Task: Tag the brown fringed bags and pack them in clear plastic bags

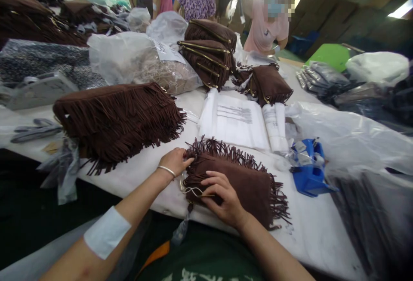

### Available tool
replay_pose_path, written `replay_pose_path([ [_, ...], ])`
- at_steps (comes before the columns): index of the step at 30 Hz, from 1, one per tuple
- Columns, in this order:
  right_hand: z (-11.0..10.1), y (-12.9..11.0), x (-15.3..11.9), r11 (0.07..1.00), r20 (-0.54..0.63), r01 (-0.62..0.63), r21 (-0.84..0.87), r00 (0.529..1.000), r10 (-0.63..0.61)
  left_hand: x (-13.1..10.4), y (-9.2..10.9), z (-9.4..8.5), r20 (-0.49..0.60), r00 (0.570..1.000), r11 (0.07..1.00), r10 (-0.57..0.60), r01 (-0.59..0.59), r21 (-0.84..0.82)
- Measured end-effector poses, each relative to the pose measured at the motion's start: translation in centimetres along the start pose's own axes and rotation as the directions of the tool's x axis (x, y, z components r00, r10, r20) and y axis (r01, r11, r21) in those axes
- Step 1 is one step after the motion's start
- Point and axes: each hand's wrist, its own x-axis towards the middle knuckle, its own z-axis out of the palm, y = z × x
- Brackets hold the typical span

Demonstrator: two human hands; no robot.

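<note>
A dark brown fringed bag lies flat on the table in front of me, fringe along its far and right edges. My left hand is closed at the bag's upper left corner, thumb and fingers pinching its edge. Over the near left part of the bag, my right hand is curled, thumb and forefinger drawn together at the end of a thin white cord loop. A short gold-coloured line shows by those fingertips, too small to name. Below the loop, a small plastic-wrapped tag hangs over the table's edge.
Another fringed bag stands to the left. Beyond lie white printed plastic bags, stacked brown bags and a stuffed clear bag. A blue tape dispenser and plastic sheeting are right. People stand across the table.
</note>
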Motion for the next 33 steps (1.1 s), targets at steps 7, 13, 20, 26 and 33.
replay_pose_path([
  [7,-0.1,0.6,-0.8,0.989,-0.164,-0.136,0.06,0.976,0.144,-2.4,-1.7,-2.0,0.075,0.989,0.945,-0.124,0.141,-0.295],
  [13,0.0,1.0,-0.7,0.973,-0.224,-0.208,0.099,0.948,0.225,-10.6,-3.7,-3.2,0.079,0.973,0.644,-0.218,0.205,-0.737],
  [20,3.7,-2.1,-0.2,0.961,0.402,0.276,-0.035,0.884,-0.239,-15.0,-4.2,-3.3,-0.084,0.949,0.896,-0.303,0.253,-0.366],
  [26,2.0,-1.7,-0.4,0.924,0.654,0.358,-0.136,0.733,-0.187,-14.1,-2.5,-3.8,-0.145,0.97,0.944,-0.193,0.144,-0.297],
  [33,-0.7,0.2,-1.5,0.857,0.201,-0.369,0.36,0.927,0.315,-16.5,-0.8,-2.5,0.004,0.901,0.901,0.433,-0.432,-0.045],
])
